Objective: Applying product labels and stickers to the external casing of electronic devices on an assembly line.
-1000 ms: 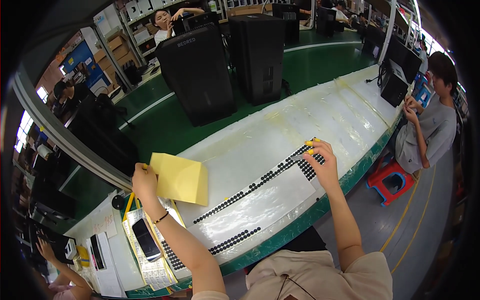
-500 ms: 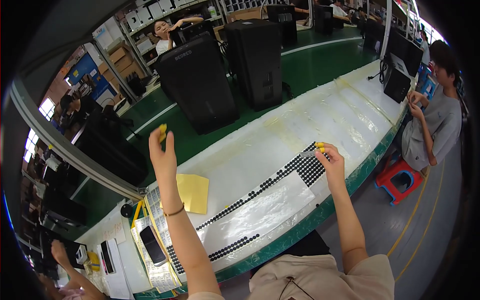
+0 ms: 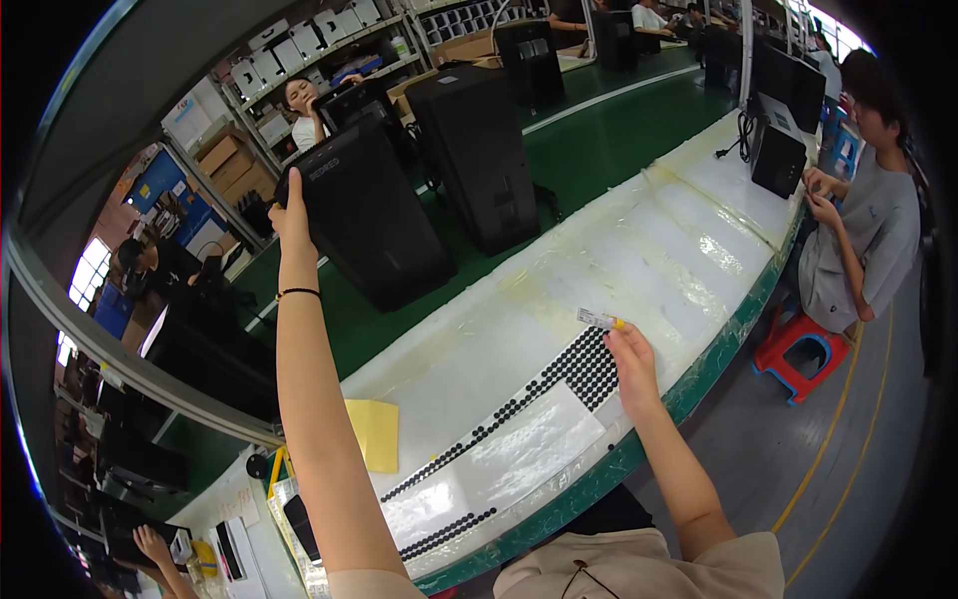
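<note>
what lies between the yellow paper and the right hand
In the head view, white benchtop comes first beside the yellow paper, then rows of black dots near the right hand.

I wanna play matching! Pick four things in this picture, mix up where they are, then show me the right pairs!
1 left hand
2 right hand
3 yellow sheet
4 red stool

A on the grey floor
B pinching a small label
C on the white tabletop
D stretched out by a tall black case

Pairs: 1-D, 2-B, 3-C, 4-A
</note>
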Motion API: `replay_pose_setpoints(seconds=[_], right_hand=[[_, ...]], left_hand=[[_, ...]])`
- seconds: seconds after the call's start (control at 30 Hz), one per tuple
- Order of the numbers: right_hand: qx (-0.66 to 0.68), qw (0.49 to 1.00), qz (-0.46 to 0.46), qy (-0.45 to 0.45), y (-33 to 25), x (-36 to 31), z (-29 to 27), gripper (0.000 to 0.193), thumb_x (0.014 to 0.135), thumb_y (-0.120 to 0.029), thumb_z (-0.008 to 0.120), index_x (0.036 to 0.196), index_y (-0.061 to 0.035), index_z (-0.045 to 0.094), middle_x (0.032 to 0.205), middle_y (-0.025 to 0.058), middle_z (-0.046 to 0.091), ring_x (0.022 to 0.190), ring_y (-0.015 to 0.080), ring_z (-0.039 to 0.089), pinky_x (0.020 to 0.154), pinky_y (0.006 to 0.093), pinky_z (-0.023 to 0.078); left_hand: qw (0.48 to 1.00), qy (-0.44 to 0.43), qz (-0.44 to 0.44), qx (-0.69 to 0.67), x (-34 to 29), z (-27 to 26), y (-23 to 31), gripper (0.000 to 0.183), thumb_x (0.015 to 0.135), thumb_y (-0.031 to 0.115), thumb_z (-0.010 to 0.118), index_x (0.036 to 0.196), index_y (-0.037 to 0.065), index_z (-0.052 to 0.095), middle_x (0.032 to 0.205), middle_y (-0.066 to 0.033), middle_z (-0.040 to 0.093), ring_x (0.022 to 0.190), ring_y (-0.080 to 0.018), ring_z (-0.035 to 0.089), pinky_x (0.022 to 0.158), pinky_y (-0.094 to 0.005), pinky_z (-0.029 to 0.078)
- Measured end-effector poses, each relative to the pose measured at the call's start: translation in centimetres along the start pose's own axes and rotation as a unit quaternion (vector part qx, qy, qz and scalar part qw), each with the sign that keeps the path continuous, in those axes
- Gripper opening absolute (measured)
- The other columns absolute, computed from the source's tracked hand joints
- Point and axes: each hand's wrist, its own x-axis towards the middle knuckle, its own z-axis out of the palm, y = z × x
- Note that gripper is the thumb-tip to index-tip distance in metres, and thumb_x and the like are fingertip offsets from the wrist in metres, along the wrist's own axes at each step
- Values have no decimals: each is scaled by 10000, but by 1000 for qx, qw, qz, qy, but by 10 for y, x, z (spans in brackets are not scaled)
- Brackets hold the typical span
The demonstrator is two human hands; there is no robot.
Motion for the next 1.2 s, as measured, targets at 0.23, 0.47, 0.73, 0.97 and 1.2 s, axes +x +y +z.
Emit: replay_pose_setpoints(seconds=[0.23, 0.47, 0.73, 0.97, 1.2], right_hand=[[-2, 1000, 19, 25, -1, -3, 5, 302, 966, -145, 538, 1219, 19, 520, 1194, 63, 547, 1121, 130, 518, 1029, 322, 411], [13, 999, -14, 35, -1, -2, 6, 420, 968, -135, 519, 1361, -15, 431, 1226, 86, 527, 1124, 143, 506, 1011, 313, 409], [-22, 1000, -10, 9, -8, -4, 12, 556, 1000, -140, 432, 1488, -78, 174, 1348, 155, 456, 1232, 219, 467, 1065, 388, 382], [30, 999, -5, -24, -52, 7, 47, 649, 1014, -247, 431, 1514, -175, 23, 1404, 181, 395, 1261, 312, 455, 1040, 458, 406], [79, 979, 121, -147, -94, 58, 111, 876, 918, -504, 539, 1508, -182, -22, 1473, 211, 268, 1241, 366, 458, 1003, 532, 433]], left_hand=[[999, 49, -10, -20, 36, 7, -1, 1118, 745, 567, 689, 1462, -71, 115, 1501, -242, 215, 1345, -347, 338, 1095, -437, 320], [997, 61, -5, -52, 25, 29, -3, 1016, 754, 401, 681, 1464, -47, 107, 1476, -241, 230, 1327, -347, 344, 1077, -449, 334], [969, 105, 131, -180, -43, 26, -14, 628, 810, 282, 653, 1278, 38, 311, 1210, -143, 417, 1161, -247, 433, 1007, -397, 375], [924, 64, 210, -314, -140, 12, -37, 564, 834, 108, 584, 1325, 43, 314, 1250, -121, 424, 1097, -212, 463, 996, -333, 368], [892, -54, 177, -412, -170, -32, -58, 575, 841, 170, 538, 1363, 98, 308, 1281, -120, 471, 1154, -241, 494, 1015, -372, 395]])
